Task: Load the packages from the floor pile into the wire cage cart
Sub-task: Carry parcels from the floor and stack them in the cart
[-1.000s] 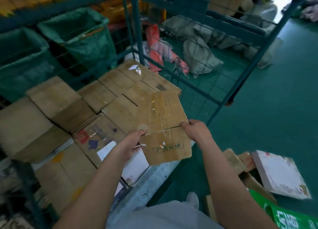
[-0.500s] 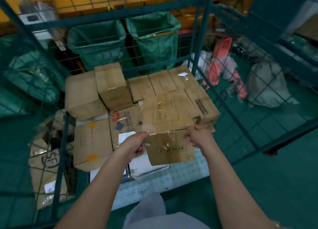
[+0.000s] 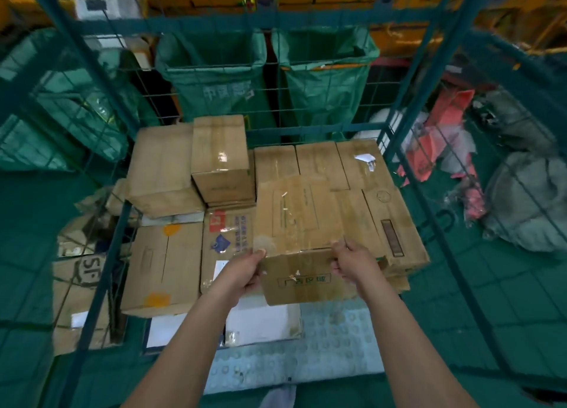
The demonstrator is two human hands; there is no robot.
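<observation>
While both hands clasp it from opposite sides, a flat brown cardboard box [image 3: 302, 238] hangs over the stacked cartons inside the wire cage cart [image 3: 411, 106]. The left hand [image 3: 245, 269] grips the box's near left corner, thumb on the taped top face and the remaining fingers curled under the edge. The right hand [image 3: 352, 260] pinches the near right side, thumb on top and fingers wrapped round the front face, which carries a printed label in a frame. The box is tilted, its near face turned down towards the person.

Beneath and beyond it lies a layer of brown cartons [image 3: 322, 162] packed side by side, reaching to the cart's back mesh; one long carton [image 3: 395, 223] with a dark barcode strip lies just to the right of the held box. To the left stands a taller taped carton [image 3: 221, 159], beside a wide one [image 3: 162, 168], and nearer the person a carton with orange stickers [image 3: 162, 266] and one with red and blue print [image 3: 228, 232]. White parcels [image 3: 260, 321] lie at the near edge on the cart's pale dotted floor [image 3: 331, 340].

Behind the back mesh hang two green sacks [image 3: 214, 70]. Through the right mesh, red and grey bags [image 3: 460, 137] lie on the green floor [image 3: 478, 300].
</observation>
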